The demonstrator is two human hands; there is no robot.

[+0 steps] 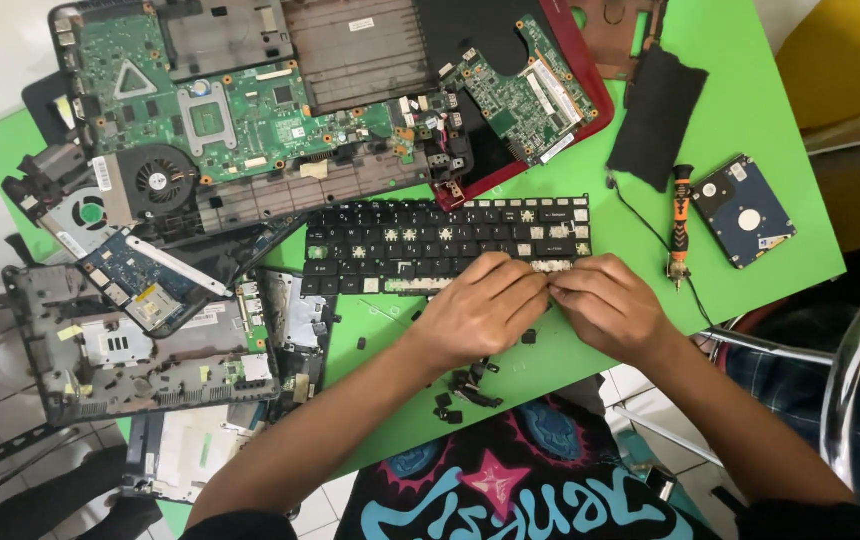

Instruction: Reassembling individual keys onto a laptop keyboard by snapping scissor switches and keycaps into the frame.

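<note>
Head view is showing you working at the black keyboard (445, 245), which is lying flat on the green table (750, 110) with its long axis running left to right. Your left hand (480, 312) and right hand (608, 305) are meeting at its near edge, fingertips pinching together over that edge; what they are pinching is too small to tell. Loose black keycaps (465, 390) are lying just nearer you than the keyboard. Right of it, an orange-handled screwdriver (681, 222) is pointing toward you, and beyond that a blue hard drive (744, 210) is carrying a round white label.
</note>
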